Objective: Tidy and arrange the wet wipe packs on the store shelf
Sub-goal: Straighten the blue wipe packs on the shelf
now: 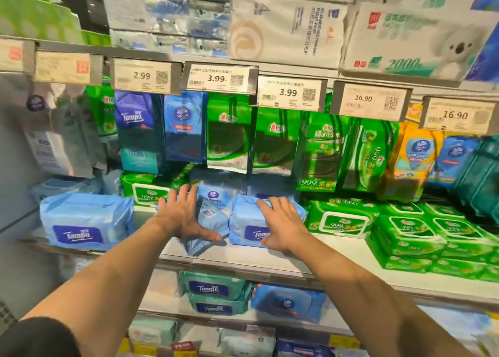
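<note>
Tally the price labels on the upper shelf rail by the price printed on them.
2.99 label: 1
3.99 labels: 2
16.90 labels: 2
unreadable labels: 2
Total: 7

Left price tags (40, 62) blurred, unreadable; right hand (283, 223) covers part of the Tempo pack's (247, 223) label.

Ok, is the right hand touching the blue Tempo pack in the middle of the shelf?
Touching. The head view shows the right hand lying flat on the blue Tempo pack, fingers spread over its top.
</note>
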Motion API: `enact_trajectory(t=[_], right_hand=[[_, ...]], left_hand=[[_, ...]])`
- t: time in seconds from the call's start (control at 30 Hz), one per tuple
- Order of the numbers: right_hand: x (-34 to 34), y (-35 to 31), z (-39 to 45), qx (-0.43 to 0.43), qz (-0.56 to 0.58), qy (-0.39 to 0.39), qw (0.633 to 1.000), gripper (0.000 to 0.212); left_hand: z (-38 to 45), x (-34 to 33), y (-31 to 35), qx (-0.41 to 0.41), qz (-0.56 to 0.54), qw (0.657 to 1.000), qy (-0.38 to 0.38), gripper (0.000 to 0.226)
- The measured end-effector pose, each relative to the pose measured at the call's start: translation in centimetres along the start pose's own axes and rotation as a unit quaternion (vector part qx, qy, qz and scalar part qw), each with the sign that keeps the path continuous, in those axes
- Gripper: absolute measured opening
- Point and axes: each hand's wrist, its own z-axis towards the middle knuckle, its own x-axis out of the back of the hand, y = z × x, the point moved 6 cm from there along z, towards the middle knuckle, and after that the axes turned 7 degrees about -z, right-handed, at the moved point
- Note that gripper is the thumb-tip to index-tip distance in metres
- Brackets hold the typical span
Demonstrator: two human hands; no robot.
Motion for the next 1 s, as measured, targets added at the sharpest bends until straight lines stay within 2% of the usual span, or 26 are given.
enact_trajectory(t=[0.13, 0.33, 0.63, 0.77, 0.83, 0.9, 1.0], right_hand=[[0.6, 0.1, 1.9, -0.018, -0.002, 0.009, 1.0, 0.098], [-0.6, 3.2, 3.0, -0.083, -0.037, -0.04, 0.995, 0.095], [-1.3, 2.6, 3.6, -0.069, -0.045, -0.054, 0.995, 0.098], [-0.7, 2.3, 3.1, -0.075, -0.074, -0.09, 0.99, 0.103], [0.4, 1.4, 3.3, -0.061, -0.092, -0.106, 0.988, 0.108], [1.9, -1.2, 4.0, -0.013, -0.069, -0.094, 0.993, 0.107], [4.1, -7.5, 5.1, 0.082, 0.016, -0.03, 0.996, 0.093]], left_hand=[[0.4, -0.7, -0.6, 0.003, -0.032, 0.999, -0.001, 0.169], [1.0, -1.3, -0.8, -0.012, -0.053, 0.999, -0.005, 0.161], [1.2, -2.4, -1.1, -0.013, -0.082, 0.997, -0.002, 0.154], [1.0, -1.6, -1.3, -0.002, -0.106, 0.994, 0.002, 0.153], [0.9, -0.6, -2.0, 0.005, -0.121, 0.993, 0.007, 0.152], [0.8, 0.9, -3.0, 0.004, -0.135, 0.991, 0.014, 0.146], [0.3, 3.1, -4.3, -0.014, -0.158, 0.986, 0.059, 0.116]])
